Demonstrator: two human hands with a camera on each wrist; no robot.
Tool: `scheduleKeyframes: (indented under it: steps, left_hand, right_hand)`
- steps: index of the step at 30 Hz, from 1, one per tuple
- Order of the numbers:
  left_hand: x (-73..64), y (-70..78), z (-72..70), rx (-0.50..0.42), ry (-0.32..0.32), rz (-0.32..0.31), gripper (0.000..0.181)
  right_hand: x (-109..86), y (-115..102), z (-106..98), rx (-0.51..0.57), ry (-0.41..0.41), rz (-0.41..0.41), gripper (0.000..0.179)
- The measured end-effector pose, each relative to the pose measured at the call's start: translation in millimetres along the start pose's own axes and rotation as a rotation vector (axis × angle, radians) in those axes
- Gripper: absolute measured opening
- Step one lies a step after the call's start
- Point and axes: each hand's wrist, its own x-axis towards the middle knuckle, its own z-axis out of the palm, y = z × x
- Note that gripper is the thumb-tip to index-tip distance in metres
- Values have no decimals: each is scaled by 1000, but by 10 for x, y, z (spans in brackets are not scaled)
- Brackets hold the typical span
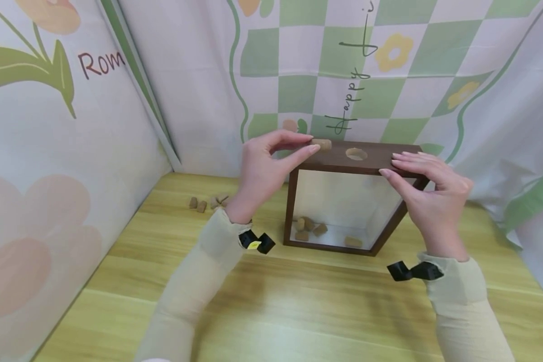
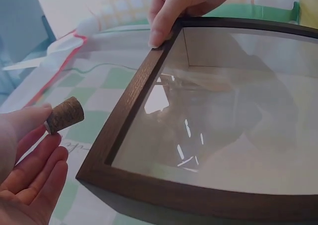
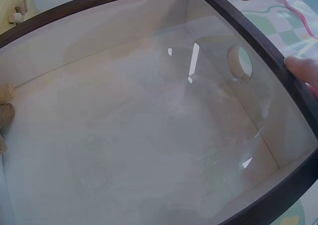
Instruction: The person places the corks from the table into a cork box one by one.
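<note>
Between thumb and fingers, my left hand point(image 1: 271, 163) pinches a cork point(image 1: 322, 144) just above the left part of the box's top. In the left wrist view that cork point(image 2: 65, 114) is brown and stubby, apart from the frame. The dark wooden shadow box point(image 1: 291, 206) stands upright with a clear front and a round hole point(image 1: 356, 154) in its top. My right hand point(image 1: 439, 193) rests on the box's top right corner, fingers on top and thumb at the front edge. Inside, several corks point(image 1: 319, 230) lie on the box's floor.
Several loose corks point(image 1: 201, 206) lie on the wooden table point(image 1: 271, 311) left of the box, partly hidden behind my left wrist. A checked curtain point(image 1: 298, 60) hangs close behind the box. A white printed panel point(image 1: 50, 176) borders the table's left side.
</note>
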Motion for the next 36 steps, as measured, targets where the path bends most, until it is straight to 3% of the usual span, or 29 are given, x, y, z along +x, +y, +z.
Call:
scheduleKeyframes:
  steps: [12,21,25,36]
  left_hand:
    - [291,123,261,76,-156,-25,20]
    - [423,176,409,187,-286,-59,22]
    - [479,176,445,183,-335,-68,23]
    - [554,141,538,277,-401,-90,25]
  right_hand:
    - [-2,36,-19,-4,-33,-1,24]
    - [-1,49,-26,-4,-26,-12,25]
    - [7,32,-20,-2,-22,-17,25]
    - [21,-11,-11,-11,-21,-18,23]
